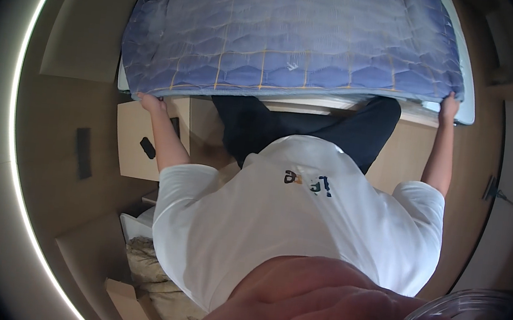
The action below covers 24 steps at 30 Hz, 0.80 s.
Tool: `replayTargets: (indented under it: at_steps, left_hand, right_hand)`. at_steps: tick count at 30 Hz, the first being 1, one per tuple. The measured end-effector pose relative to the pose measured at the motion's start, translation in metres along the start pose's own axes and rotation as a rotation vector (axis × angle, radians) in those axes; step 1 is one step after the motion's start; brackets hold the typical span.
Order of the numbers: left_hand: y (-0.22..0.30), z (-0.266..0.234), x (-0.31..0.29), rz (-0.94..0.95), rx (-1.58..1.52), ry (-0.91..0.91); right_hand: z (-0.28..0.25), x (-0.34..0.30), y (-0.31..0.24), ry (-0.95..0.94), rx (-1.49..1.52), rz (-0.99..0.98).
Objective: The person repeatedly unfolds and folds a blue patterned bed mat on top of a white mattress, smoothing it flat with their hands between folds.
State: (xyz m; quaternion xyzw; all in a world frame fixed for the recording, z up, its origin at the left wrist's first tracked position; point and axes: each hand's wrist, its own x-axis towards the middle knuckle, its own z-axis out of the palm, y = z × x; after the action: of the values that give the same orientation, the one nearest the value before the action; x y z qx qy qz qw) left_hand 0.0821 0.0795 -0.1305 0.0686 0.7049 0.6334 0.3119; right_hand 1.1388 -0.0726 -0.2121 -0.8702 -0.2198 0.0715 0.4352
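Note:
A blue-purple quilted mattress pad (pixel 295 44) with yellow stitched lines lies spread over the bed ahead of me. My left hand (pixel 151 103) grips its near left corner, fingers closed on the edge. At the near right corner my right hand (pixel 449 107) is closed on the same pad, arm stretched out. The pad's near edge runs fairly straight between both hands. Beneath it, a pale light-blue mattress (pixel 466 108) shows at the right side. My dark-trousered legs (pixel 311 125) are bent against the bed's near side, knees apart.
To the left stands a light wooden bedside cabinet (pixel 136 124) with a small black object (pixel 148 147) on it. Crumpled brownish fabric (pixel 153 265) lies behind me at the lower left. Wood-coloured floor (pixel 412 154) shows to the right of my legs.

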Motion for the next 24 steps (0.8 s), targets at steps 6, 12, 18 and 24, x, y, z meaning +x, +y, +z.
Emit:
replayTargets:
  at_steps: [6,12,18,24]
  left_hand:
    - [0.088,-0.043,-0.016,0.307,-0.401,-0.12]
    - [0.129,-0.027,-0.026,0.45,-0.356,0.177]
    - [0.164,0.008,-0.006,0.532,-0.06,0.429]
    - [0.179,0.124,0.081,0.708,0.17,0.169]
  right_hand:
    - [-0.063,0.01,-0.092,0.084,0.674,0.303]
    - [-0.144,0.002,-0.114,0.202,0.678,0.266]
    - [-0.137,0.038,-0.13,0.171,0.571,0.293]
    - [-0.123,0.078,-0.089,-0.035,0.337,0.45]
